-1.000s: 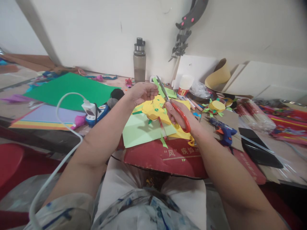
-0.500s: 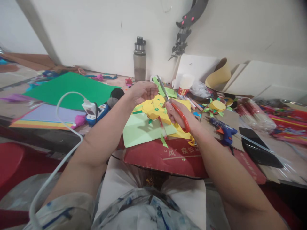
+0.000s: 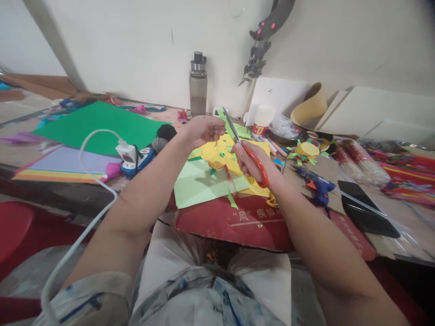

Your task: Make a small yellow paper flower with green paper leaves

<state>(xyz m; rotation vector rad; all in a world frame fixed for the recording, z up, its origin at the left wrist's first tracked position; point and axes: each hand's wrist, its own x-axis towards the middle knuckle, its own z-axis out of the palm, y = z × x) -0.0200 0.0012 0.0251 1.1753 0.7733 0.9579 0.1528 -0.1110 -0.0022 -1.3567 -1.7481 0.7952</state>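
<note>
My right hand (image 3: 250, 158) is wrapped round a pair of scissors (image 3: 260, 168) with red handles, their blades pointing up and away. Along the blades lies a light green paper strip (image 3: 222, 118), pinched at its side by the fingers of my left hand (image 3: 206, 130). Below both hands, yellow paper pieces (image 3: 219, 154) and small green scraps rest on pale green sheets (image 3: 193, 185). Under these is a red cardboard (image 3: 234, 226) with printed white characters. A small green offcut (image 3: 232, 199) lies near its edge.
A water bottle (image 3: 198, 88) stands by the wall. Left are a green sheet (image 3: 108, 127), coloured papers (image 3: 68, 163) and a power strip with a white cable (image 3: 81, 154). On the right lie a blue glue gun (image 3: 319, 188), a black phone (image 3: 367, 208), a paper cup (image 3: 262, 121) and a yellow-green paper piece (image 3: 307, 150).
Hardly anything differs. Both hands, the scissors and the green strip stay in almost the same place, with only a very slight shift.
</note>
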